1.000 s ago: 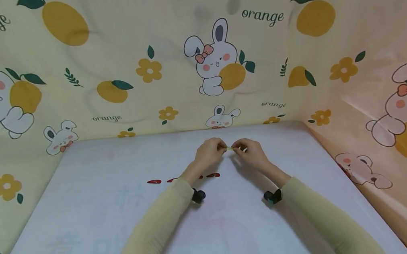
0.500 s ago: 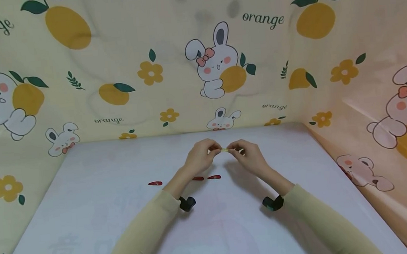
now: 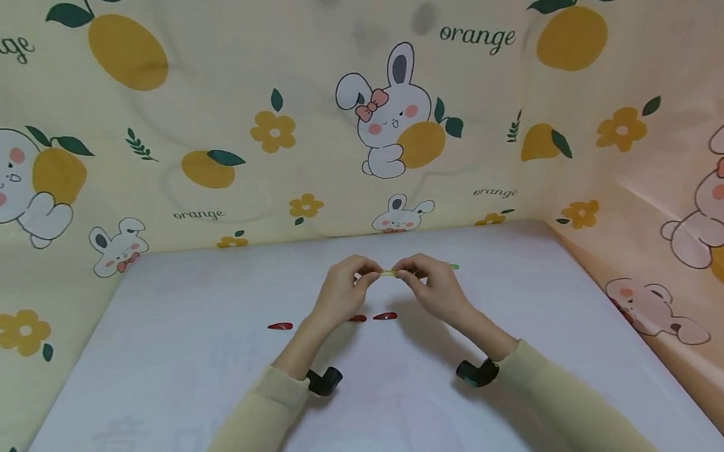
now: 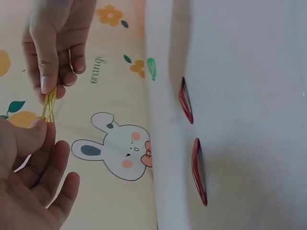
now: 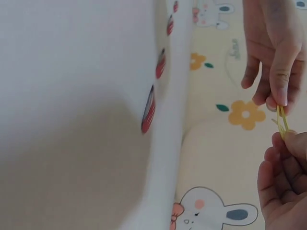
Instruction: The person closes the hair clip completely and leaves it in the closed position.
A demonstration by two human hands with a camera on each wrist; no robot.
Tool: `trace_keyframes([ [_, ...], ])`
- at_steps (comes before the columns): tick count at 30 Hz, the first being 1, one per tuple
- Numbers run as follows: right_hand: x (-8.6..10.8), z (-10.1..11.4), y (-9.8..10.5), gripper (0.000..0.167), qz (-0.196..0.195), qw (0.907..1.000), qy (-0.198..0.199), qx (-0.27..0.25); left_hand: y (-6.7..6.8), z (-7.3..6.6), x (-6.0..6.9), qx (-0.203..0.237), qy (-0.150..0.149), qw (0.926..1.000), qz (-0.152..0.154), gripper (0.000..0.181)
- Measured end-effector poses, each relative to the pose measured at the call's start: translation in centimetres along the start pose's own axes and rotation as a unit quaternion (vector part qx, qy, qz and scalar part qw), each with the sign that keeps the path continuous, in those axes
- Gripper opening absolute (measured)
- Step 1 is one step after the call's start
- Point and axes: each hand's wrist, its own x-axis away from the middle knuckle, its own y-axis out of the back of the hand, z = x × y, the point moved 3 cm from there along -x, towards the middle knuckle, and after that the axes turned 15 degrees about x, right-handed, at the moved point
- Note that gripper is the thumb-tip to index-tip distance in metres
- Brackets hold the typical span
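Both hands pinch a slim yellow hair clip [image 3: 388, 273] between them, held up above the far part of the table. My left hand [image 3: 343, 293] grips one end with thumb and forefinger; my right hand [image 3: 432, 286] has the other end. In the left wrist view the yellow clip [image 4: 49, 106] shows as several thin strands between the fingertips, and in the right wrist view its strands [image 5: 282, 120] stand apart. Red snap hair clips lie in a row nearer the body, among them one at the left [image 3: 280, 326] and one at the right [image 3: 385, 316]; my left arm partly hides the row.
A green hair clip [image 3: 455, 267] lies behind my right hand, mostly hidden in the head view; the left wrist view shows the green clip [image 4: 152, 69] whole. The white table [image 3: 156, 387] ends at a patterned cloth backdrop [image 3: 219, 73].
Both hands have shifted left with the yellow clip, the left hand more, uncovering part of the red row. The green clip's end now shows beside my right hand.
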Motion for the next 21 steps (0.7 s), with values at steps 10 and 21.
trace_keyframes([
  [10,0.3,1.2,-0.9,0.008,-0.011,0.9994,-0.013,-0.029,0.9,-0.3,1.1,0.037,0.021,0.9986,-0.031,0.007],
  [21,1.0,1.6,-1.5,0.007,-0.011,0.9987,-0.025,-0.043,1.0,-0.2,1.7,0.051,0.024,0.9978,-0.034,0.006],
])
